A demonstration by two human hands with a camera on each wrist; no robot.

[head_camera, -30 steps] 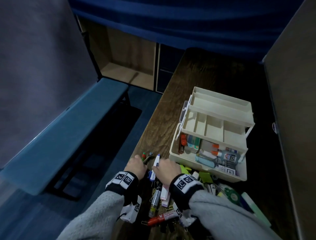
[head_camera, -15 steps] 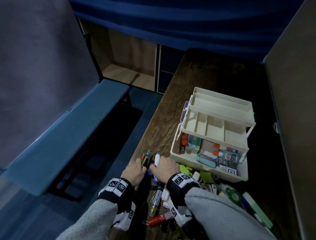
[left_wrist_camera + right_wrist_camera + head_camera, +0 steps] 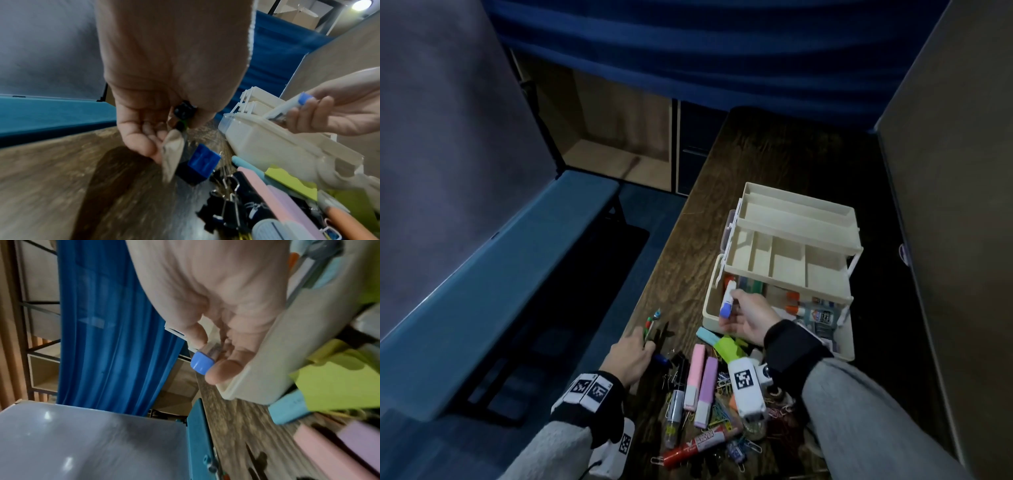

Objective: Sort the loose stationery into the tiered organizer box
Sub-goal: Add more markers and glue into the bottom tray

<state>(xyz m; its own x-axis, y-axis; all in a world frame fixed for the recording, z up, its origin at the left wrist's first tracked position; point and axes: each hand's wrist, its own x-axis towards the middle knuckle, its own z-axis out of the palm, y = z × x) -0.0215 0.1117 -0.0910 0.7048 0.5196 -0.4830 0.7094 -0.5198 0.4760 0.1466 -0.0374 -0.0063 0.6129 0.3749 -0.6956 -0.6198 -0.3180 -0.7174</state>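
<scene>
The right hand (image 3: pixel 746 320) pinches a white pen-shaped stationery item with a blue cap (image 3: pixel 727 300) between thumb and fingers, holding it tilted over the near left corner of the cream plastic tiered organizer box (image 3: pixel 791 260), its white end pointing into the bottom compartment and the blue cap toward the person. The box stands open on the dark wooden table (image 3: pixel 688 260), its upper divided trays swung back toward the far side; glue bottles and other small items lie in the bottom compartment. To the left, the left hand (image 3: pixel 631 359) rests low by the table's left edge, its fingers curled around a few thin pens with coloured tips (image 3: pixel 650 325) that point away from the person. Just right of that hand lies a small blue block (image 3: pixel 202 164). Nearer the person is the loose pile: a pink bar (image 3: pixel 695 377) and a lilac bar (image 3: pixel 706 390) side by side, black binder clips (image 3: pixel 230 203), a red marker (image 3: pixel 698 447) and coloured paper clips.
</scene>
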